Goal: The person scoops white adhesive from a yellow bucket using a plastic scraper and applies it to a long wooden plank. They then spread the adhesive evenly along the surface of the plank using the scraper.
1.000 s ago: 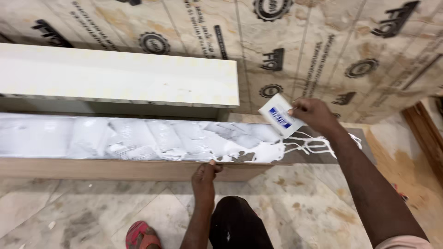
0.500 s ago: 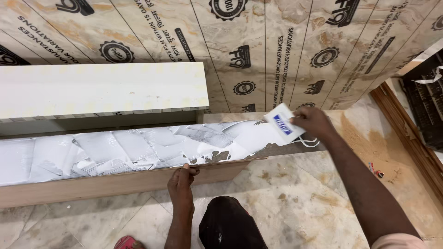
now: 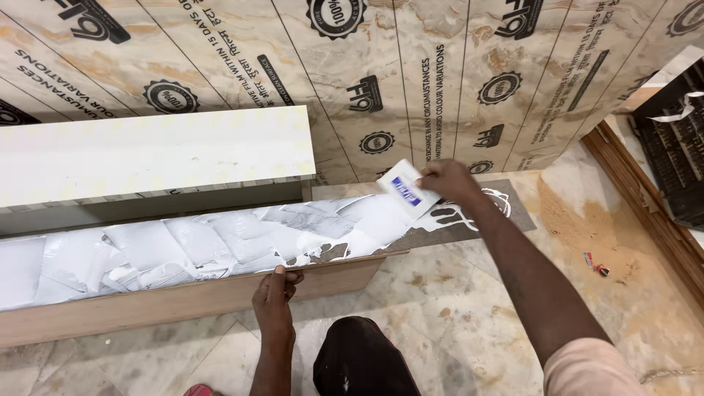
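card (image 3: pixel 405 189) on board (image 3: pixel 183 253), panel (image 3: pixel 147 150) behind (leftward)

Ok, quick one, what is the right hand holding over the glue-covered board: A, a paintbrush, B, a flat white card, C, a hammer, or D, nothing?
B: the right hand pinches a flat white card with a blue patch, pressed against the white glue on the board, while the left hand grips the board's near edge.

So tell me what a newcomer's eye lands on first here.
The long board across the middle, smeared with white glue. At its right end the right hand presses a small white card into the glue, while the left hand grips the near edge. Printed plywood sheets stand behind.
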